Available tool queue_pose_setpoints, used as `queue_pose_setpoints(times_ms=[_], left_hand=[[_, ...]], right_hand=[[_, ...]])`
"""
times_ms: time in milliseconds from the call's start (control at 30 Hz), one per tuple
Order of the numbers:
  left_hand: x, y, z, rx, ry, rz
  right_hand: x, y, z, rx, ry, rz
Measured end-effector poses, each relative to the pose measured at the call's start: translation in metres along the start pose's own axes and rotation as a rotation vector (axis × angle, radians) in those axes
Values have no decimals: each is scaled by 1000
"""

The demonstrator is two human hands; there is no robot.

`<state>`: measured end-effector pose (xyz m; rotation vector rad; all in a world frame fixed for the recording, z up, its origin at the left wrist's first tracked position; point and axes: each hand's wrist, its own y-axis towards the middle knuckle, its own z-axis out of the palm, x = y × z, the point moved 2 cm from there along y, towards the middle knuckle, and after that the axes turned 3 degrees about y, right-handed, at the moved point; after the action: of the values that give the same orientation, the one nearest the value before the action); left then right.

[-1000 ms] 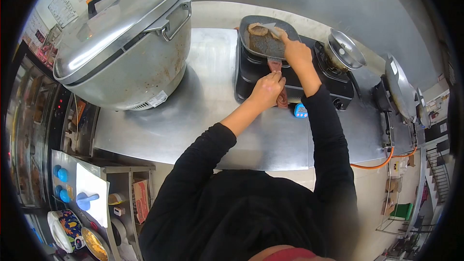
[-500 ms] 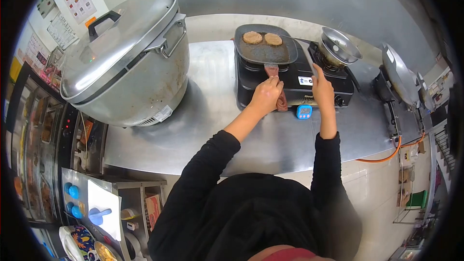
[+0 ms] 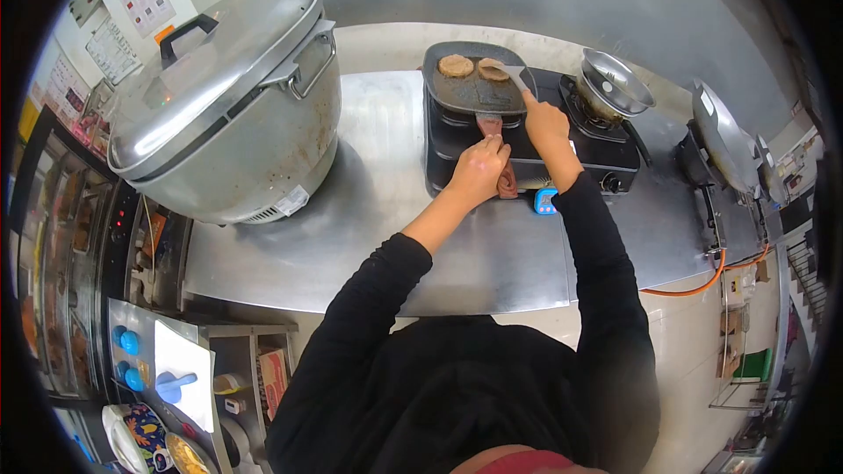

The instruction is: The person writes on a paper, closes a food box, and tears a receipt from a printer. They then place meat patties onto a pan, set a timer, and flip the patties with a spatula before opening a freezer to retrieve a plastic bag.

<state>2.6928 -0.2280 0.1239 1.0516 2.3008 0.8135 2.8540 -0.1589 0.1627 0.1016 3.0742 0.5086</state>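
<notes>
A square grey frying pan (image 3: 457, 102) sits on the left burner of a black gas stove (image 3: 587, 159). My left hand (image 3: 479, 167) is closed around its reddish-brown handle (image 3: 490, 125). Two browned patties lie toward the far side of the pan, a left patty (image 3: 456, 66) and a right patty (image 3: 492, 68). In my right hand (image 3: 548, 127) is a metal spatula (image 3: 516, 75), held over the pan's right edge. Its blade overlaps the right side of the right patty. A blue timer (image 3: 544, 201) stands at the stove's front, below my right wrist.
A large lidded metal pot (image 3: 237, 136) fills the left of the steel counter (image 3: 369, 254). Metal bowls (image 3: 615, 83) rest on the stove's right burner. Farther right are more pans (image 3: 722, 136) and an orange hose (image 3: 694, 290).
My right hand has moved left and away from me, bringing the spatula from beside the pan to the right patty. My left hand stays on the handle.
</notes>
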Motion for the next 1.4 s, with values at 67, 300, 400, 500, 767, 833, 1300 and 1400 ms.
queue_pose_setpoints(times_ms=[67, 300, 400, 500, 767, 833, 1300, 1400], left_hand=[[-2, -2, 0, 20, -22, -17], [-2, -1, -3, -4, -24, -17], [-1, -1, -3, 13, -40, -26], [1, -4, 0, -4, -16, -16], [1, -2, -1, 38, -24, -36], [1, -3, -1, 37, -21, -32], [2, -1, -1, 10, -31, -29], [1, -3, -2, 18, -24, -33]], right_hand=[[-1, 5, -9, 16, -25, -28], [0, -12, -9, 9, -26, -49], [-4, -9, -14, 36, -43, -25], [-9, -12, -28, 28, -28, -15], [-10, -24, -23, 38, -91, -28], [-13, -17, -33, -23, -53, -46], [4, -11, -18, 44, -77, -20], [9, -19, -14, 67, -70, -25]])
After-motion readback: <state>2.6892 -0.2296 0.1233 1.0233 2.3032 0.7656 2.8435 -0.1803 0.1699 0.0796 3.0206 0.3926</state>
